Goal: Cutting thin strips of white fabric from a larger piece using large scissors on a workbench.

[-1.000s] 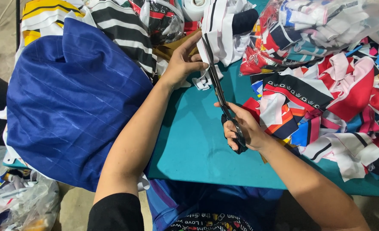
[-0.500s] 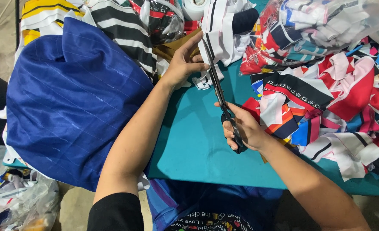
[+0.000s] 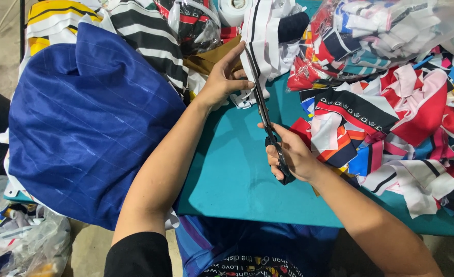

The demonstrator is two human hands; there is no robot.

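The right hand (image 3: 293, 156) grips the black handles of a pair of long black-handled steel scissors (image 3: 265, 120), its fingers curled shut through and around the loops. The blades run up toward twelve o'clock and meet the lower edge of a white strip of cloth with black stripes (image 3: 260, 38); whether the blades are apart or together cannot be told.

The left hand (image 3: 224, 79) lies at eleven o'clock from the right one, thumb and fingers pinched on the same white strip just beside the blade, holding the cloth against the teal bench (image 3: 232, 174).

At nine o'clock from the hands a large royal-blue garment with thin pale pinstripes (image 3: 88, 133) lies bunched over the bench's left end. At three o'clock a heap of cut scraps in red, white, black, blue and yellow (image 3: 391, 123) covers the right side. At one o'clock a clear plastic bag stuffed with more coloured scraps (image 3: 370, 36) rests behind the heap. A white roll of tape (image 3: 234, 7) sits at twelve o'clock, near the top edge.
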